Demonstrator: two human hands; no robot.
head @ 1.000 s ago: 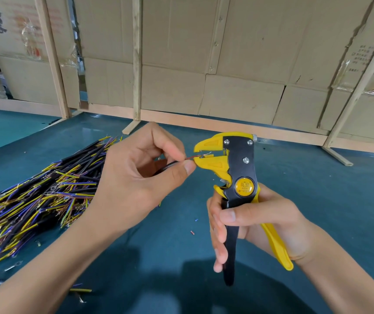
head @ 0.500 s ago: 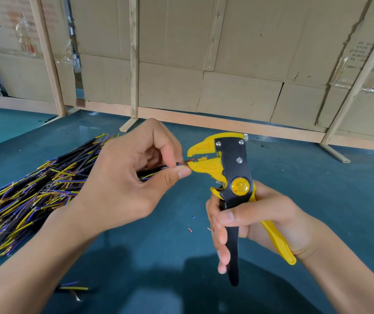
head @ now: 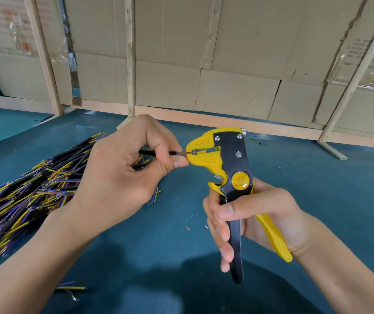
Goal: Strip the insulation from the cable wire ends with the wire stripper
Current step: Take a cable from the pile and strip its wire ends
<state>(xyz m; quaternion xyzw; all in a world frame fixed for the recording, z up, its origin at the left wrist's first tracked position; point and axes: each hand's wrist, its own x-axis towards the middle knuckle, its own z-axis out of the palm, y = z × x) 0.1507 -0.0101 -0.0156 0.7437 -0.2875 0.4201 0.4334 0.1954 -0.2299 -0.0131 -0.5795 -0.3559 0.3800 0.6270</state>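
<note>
My left hand (head: 122, 177) pinches a black cable (head: 149, 152) between thumb and forefinger. A brown wire end (head: 185, 152) of that cable pokes into the jaws of a yellow and black wire stripper (head: 229, 159). My right hand (head: 256, 214) grips the stripper's two handles and holds the tool upright above the table, jaws pointing left. The jaws sit a little apart around the wire tip.
A large pile of black cables with yellow, blue and brown wire ends (head: 20, 196) lies on the teal table (head: 328, 182) to the left. Small bits of cut insulation (head: 187, 227) lie under the tool. Cardboard panels on wooden frames (head: 226, 64) close off the back.
My left hand has pushed the wire end further into the stripper's jaws. Both hands and the tool have kept almost the same place.
</note>
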